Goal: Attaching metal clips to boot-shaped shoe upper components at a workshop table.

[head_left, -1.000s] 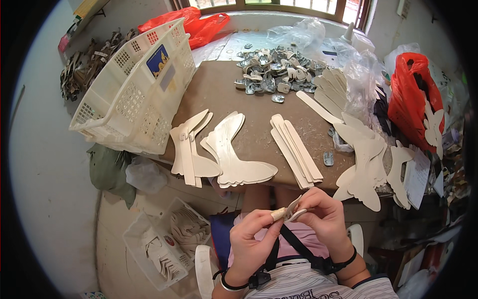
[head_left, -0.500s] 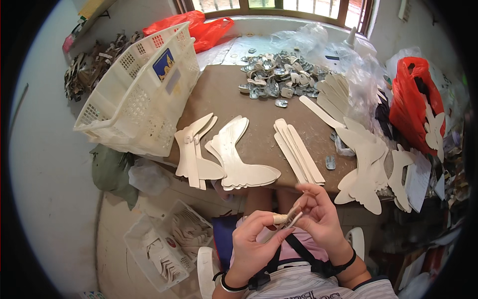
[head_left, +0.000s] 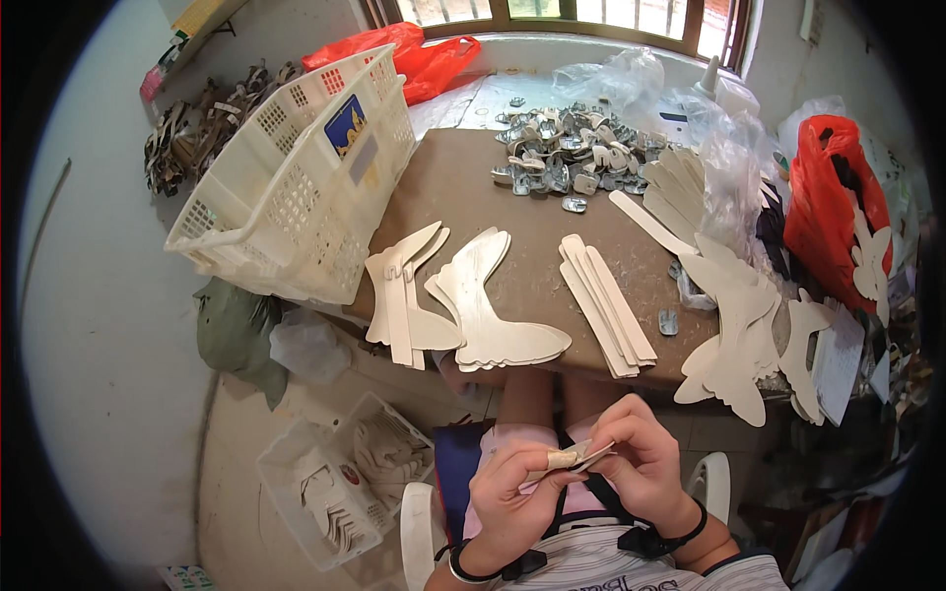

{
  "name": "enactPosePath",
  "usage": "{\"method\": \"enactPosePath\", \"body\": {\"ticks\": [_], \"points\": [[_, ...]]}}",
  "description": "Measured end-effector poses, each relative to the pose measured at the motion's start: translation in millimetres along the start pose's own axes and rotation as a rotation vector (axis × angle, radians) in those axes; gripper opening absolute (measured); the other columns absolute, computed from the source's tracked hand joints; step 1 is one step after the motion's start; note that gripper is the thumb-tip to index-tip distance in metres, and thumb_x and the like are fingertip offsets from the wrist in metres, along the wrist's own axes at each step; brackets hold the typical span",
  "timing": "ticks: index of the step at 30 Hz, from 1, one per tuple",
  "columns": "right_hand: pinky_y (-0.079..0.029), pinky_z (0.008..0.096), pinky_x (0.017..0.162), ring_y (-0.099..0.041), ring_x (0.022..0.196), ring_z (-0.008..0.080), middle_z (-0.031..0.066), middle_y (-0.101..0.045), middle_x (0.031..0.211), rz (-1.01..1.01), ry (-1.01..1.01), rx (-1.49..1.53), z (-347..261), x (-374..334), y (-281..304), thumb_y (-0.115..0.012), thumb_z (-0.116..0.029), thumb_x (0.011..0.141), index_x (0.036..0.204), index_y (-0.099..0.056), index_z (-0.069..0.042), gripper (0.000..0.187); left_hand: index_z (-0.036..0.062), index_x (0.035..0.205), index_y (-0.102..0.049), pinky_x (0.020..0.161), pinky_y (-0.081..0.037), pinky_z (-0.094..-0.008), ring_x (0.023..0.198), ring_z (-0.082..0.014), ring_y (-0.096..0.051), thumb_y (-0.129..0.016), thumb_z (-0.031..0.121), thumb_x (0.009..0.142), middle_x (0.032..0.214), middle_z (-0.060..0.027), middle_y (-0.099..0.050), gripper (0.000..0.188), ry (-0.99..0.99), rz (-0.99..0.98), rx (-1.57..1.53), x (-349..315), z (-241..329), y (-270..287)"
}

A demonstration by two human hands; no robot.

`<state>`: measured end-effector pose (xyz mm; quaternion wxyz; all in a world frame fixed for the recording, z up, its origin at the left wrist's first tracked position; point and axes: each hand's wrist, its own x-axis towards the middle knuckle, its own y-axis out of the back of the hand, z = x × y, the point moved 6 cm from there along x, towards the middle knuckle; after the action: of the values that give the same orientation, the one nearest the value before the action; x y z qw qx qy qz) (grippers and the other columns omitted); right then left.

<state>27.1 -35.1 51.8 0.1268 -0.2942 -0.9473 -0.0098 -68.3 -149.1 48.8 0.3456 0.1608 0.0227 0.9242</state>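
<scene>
Above my lap, my left hand [head_left: 510, 488] and my right hand [head_left: 641, 461] pinch a small cream leather piece [head_left: 595, 456] between thumbs and fingers. It is thin and looks layered; my fingers hide most of it. A tan wrap covers a finger of my left hand. On the table just beyond lie a stack of cream leather strips [head_left: 603, 305], a stack of boot-shaped cream leather pieces [head_left: 493, 315], and a similar stack [head_left: 439, 337] with a slotted strap [head_left: 397, 310] laid over it.
The brown table [head_left: 463, 177] bears a heap of metal buckles [head_left: 576, 148], with a single buckle [head_left: 668, 322] nearer me. A white plastic basket [head_left: 296, 207] stands at left. More cream pieces [head_left: 729, 315] and a red bag [head_left: 828, 197] are at right. Below left are floor baskets [head_left: 296, 502].
Both hands have tilted the cream piece, so it now shows more edge-on. My right hand has moved slightly down. The whole view has shifted a little.
</scene>
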Motion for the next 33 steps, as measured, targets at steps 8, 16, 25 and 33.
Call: {"method": "enactPosePath", "body": {"ticks": [8, 16, 25, 33], "points": [[-0.047, 0.0274, 0.066, -0.057, 0.071, 0.0189, 0.0086, -0.061, 0.083, -0.02, 0.373, -0.24, -24.0, -7.2, -5.2, -0.063, 0.007, 0.077, 0.085, -0.057, -0.006, 0.016, 0.0039, 0.085, -0.068, 0.068, -0.049, -0.0298, 0.079, -0.0208, -0.062, -0.078, -0.005, 0.062, 0.087, -0.0076, -0.065, 0.027, -0.314, 0.025, 0.024, -3.6, 13.9, 9.1], [-0.05, 0.0302, 0.064, -0.059, 0.072, 0.0209, 0.0077, -0.064, 0.084, -0.142, 0.517, -0.192, -24.0, -17.6, -11.9, -0.068, 0.006, 0.072, 0.086, -0.057, -0.008, 0.023, 0.005, 0.084, -0.066, 0.068, -0.049, -0.0273, 0.082, -0.0213, -0.065, -0.072, -0.004, 0.061, 0.088, -0.0043, -0.068, 0.026, -0.509, -0.09, 0.037, -12.7, 27.4, 21.9], [-0.05, 0.0305, 0.065, -0.06, 0.072, 0.0214, 0.0088, -0.063, 0.089, -0.197, 0.459, -0.091, -25.4, -9.9, -14.6, -0.07, 0.004, 0.071, 0.09, -0.065, -0.008, 0.023, 0.0049, 0.088, -0.064, 0.066, -0.051, -0.0291, 0.082, -0.0226, -0.066, -0.075, -0.001, 0.064, 0.09, -0.0075, -0.067, 0.028, -0.513, -0.107, -0.034, -9.8, 17.0, 23.0], [-0.049, 0.0272, 0.061, -0.059, 0.072, 0.0187, 0.0098, -0.056, 0.102, 0.065, 0.472, -0.477, -36.7, -6.1, -16.9, -0.07, 0.011, 0.066, 0.097, -0.069, -0.004, 0.035, 0.0032, 0.114, -0.056, 0.093, -0.049, -0.0388, 0.107, -0.0311, -0.061, -0.064, 0.001, 0.086, 0.11, -0.0183, -0.06, 0.03, 0.052, -0.165, -0.724, -5.3, -18.2, 5.1]]}}
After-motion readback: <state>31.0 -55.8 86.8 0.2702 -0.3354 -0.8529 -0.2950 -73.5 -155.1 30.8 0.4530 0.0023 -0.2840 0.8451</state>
